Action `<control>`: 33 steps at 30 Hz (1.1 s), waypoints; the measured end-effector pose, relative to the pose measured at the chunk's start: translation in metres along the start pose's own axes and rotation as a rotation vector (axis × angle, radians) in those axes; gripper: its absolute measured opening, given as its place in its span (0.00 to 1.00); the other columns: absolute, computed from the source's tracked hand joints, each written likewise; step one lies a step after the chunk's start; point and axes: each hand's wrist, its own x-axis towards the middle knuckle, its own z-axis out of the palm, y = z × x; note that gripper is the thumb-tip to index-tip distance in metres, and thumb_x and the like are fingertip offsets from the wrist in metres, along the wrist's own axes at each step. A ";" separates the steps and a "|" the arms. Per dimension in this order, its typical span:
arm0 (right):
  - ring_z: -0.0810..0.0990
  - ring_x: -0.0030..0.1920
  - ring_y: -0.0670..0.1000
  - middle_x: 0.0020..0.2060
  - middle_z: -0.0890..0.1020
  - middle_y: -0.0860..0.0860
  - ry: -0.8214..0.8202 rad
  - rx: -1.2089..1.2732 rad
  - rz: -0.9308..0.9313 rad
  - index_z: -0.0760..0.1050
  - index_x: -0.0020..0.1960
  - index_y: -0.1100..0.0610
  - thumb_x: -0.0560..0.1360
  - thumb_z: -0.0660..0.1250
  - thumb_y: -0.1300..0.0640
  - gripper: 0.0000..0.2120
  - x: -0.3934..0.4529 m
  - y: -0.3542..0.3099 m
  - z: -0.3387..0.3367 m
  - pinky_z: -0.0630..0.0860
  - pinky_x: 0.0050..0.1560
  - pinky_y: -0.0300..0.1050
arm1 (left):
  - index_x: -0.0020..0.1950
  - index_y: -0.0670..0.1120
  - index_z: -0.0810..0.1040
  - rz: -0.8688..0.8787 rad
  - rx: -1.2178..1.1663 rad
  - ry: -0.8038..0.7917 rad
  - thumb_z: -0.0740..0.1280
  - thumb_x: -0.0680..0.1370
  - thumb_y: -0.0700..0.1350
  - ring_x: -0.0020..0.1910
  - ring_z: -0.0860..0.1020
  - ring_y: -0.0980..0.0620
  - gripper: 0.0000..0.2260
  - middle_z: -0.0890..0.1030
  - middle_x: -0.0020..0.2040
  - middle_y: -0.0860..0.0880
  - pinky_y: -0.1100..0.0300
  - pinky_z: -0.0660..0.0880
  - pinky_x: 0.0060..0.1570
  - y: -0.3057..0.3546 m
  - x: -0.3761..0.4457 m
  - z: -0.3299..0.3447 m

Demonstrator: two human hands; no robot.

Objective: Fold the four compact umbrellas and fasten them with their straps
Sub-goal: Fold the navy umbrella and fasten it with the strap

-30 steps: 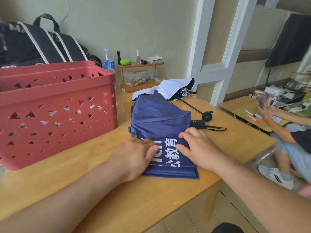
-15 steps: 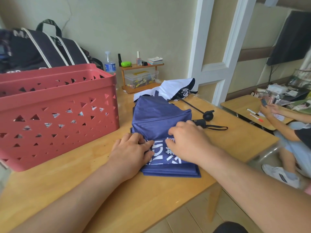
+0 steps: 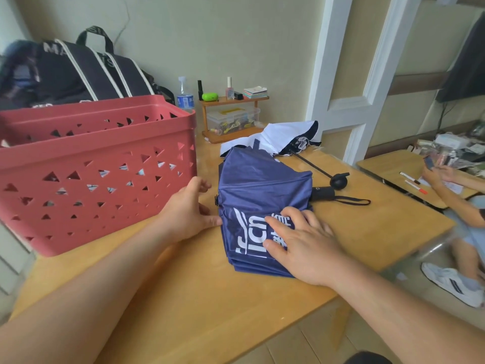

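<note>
On the wooden table (image 3: pixel 199 306), directly before you, the blue umbrella (image 3: pixel 262 195) lies collapsed with its canopy flattened in folds. Its long axis runs across the table from left to right: the black handle (image 3: pixel 324 193) and wrist loop (image 3: pixel 353 200) stick out to the right, toward the table's right edge. The white lettering on the canopy faces up.

Your right hand (image 3: pixel 301 243) lies palm down on the near part of the canopy, fingers slightly spread and lightly bent, pressing the fabric flat over the lettering. Your left hand (image 3: pixel 187 210) sits at the canopy's left edge, fingers loosely curled, fingertips touching the fabric; whether they pinch it, you cannot tell.

Beyond the blue umbrella, touching it, lies a white umbrella (image 3: pixel 283 137), its shaft extended toward the right and ending in a round black knob (image 3: pixel 338 180). A red basket (image 3: pixel 89 169) stands to the left, near your left hand.
</note>
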 end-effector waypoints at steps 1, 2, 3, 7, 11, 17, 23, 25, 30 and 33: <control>0.52 0.78 0.53 0.78 0.52 0.42 0.000 -0.001 -0.002 0.49 0.80 0.35 0.77 0.39 0.27 0.33 0.000 0.000 0.000 0.56 0.77 0.58 | 0.72 0.56 0.65 -0.002 -0.014 -0.038 0.84 0.69 0.51 0.50 0.82 0.57 0.39 0.69 0.70 0.61 0.52 0.78 0.57 0.000 0.004 -0.001; 0.52 0.78 0.53 0.78 0.52 0.42 0.001 -0.003 -0.003 0.49 0.80 0.35 0.78 0.40 0.27 0.33 0.001 0.001 0.000 0.56 0.77 0.58 | 0.76 0.56 0.62 0.008 -0.053 -0.093 0.84 0.69 0.50 0.52 0.82 0.56 0.43 0.68 0.71 0.63 0.51 0.78 0.59 0.000 0.007 -0.002; 0.52 0.78 0.53 0.78 0.52 0.42 0.003 -0.005 -0.004 0.49 0.80 0.35 0.78 0.41 0.27 0.32 0.001 0.001 0.001 0.56 0.77 0.58 | 0.79 0.56 0.60 0.025 -0.109 -0.160 0.84 0.68 0.50 0.53 0.82 0.55 0.46 0.68 0.73 0.65 0.50 0.78 0.60 0.001 0.009 -0.004; 0.53 0.78 0.52 0.77 0.53 0.41 0.018 0.003 -0.005 0.50 0.80 0.35 0.79 0.43 0.28 0.31 0.000 0.002 0.001 0.56 0.77 0.58 | 0.78 0.59 0.64 0.074 -0.105 -0.183 0.84 0.69 0.51 0.46 0.83 0.58 0.43 0.78 0.69 0.60 0.53 0.80 0.58 0.000 0.017 0.000; 0.51 0.78 0.55 0.78 0.51 0.43 0.037 -0.036 0.015 0.49 0.80 0.34 0.80 0.43 0.28 0.30 -0.002 0.002 -0.001 0.55 0.76 0.61 | 0.64 0.63 0.76 0.029 -0.069 -0.076 0.82 0.72 0.47 0.45 0.83 0.61 0.26 0.83 0.58 0.61 0.51 0.79 0.59 0.001 0.017 0.010; 0.42 0.80 0.56 0.81 0.43 0.44 -0.136 -0.052 -0.008 0.37 0.78 0.27 0.80 0.38 0.28 0.27 0.003 0.004 -0.008 0.48 0.77 0.68 | 0.59 0.63 0.79 -0.118 -0.268 -0.018 0.82 0.70 0.45 0.48 0.85 0.57 0.24 0.86 0.51 0.61 0.48 0.80 0.60 0.001 0.021 0.010; 0.44 0.81 0.53 0.81 0.46 0.44 -0.057 -0.021 0.024 0.40 0.80 0.31 0.77 0.41 0.25 0.33 -0.004 0.003 -0.004 0.48 0.78 0.65 | 0.50 0.57 0.73 -0.109 -0.244 0.152 0.74 0.71 0.38 0.40 0.81 0.48 0.17 0.81 0.50 0.53 0.51 0.79 0.45 0.017 0.010 0.016; 0.45 0.80 0.53 0.80 0.48 0.45 -0.028 -0.019 0.037 0.42 0.81 0.34 0.76 0.41 0.24 0.36 -0.006 0.002 -0.004 0.50 0.78 0.63 | 0.47 0.57 0.74 -0.052 -0.236 0.242 0.66 0.70 0.37 0.41 0.77 0.47 0.15 0.78 0.51 0.49 0.55 0.73 0.42 0.023 0.006 0.016; 0.46 0.80 0.54 0.80 0.49 0.45 -0.032 -0.021 0.039 0.44 0.81 0.34 0.76 0.40 0.24 0.36 -0.006 0.002 -0.003 0.51 0.78 0.62 | 0.60 0.52 0.83 0.443 0.147 0.240 0.69 0.78 0.40 0.59 0.75 0.50 0.13 0.80 0.56 0.55 0.57 0.70 0.63 0.058 -0.011 0.025; 0.46 0.80 0.52 0.80 0.49 0.44 -0.046 -0.016 0.050 0.45 0.82 0.37 0.75 0.41 0.23 0.38 -0.005 0.003 -0.005 0.50 0.78 0.62 | 0.70 0.53 0.78 0.474 0.383 -0.068 0.67 0.81 0.54 0.64 0.76 0.48 0.18 0.79 0.64 0.52 0.51 0.73 0.65 0.061 -0.019 0.035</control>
